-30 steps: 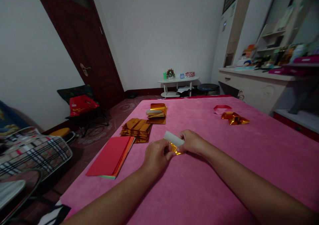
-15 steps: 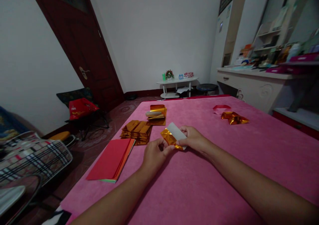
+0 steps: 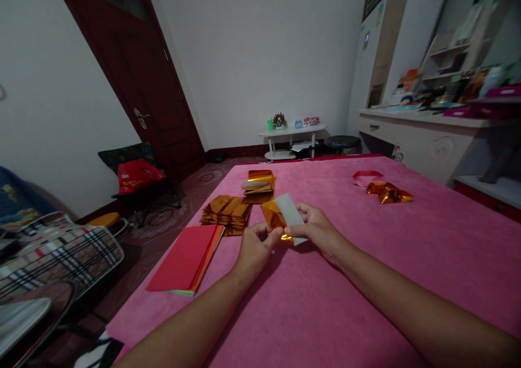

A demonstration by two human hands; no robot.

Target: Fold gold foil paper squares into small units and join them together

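Between my two hands is a partly folded sheet of gold foil paper (image 3: 273, 216), gold on its left part and greyish white on its right. My left hand (image 3: 257, 248) pinches its lower left edge between thumb and fingers. On the right side my right hand (image 3: 315, 228) grips the sheet, its thumb pressed on the face and its fingers behind. Just beyond my left hand lie a stack of folded gold papers (image 3: 228, 213) and a smaller pile of gold sheets (image 3: 260, 186) with a greyish roundish thing on top. Nearer me, red paper sheets (image 3: 185, 257) lie over orange and green ones.
A pink cloth (image 3: 358, 292) covers the table. Toward its far right lie a crumpled gold foil piece (image 3: 389, 192) and a red-and-pink ring-shaped band (image 3: 367, 178). Beyond stand a low white table (image 3: 293, 132), a dark stool (image 3: 342, 143) and a cluttered cabinet (image 3: 423, 134).
The foil sheet has turned slightly between my hands, and my left thumb has moved up onto its gold face. The whole view has shifted a little, with things appearing farther right.
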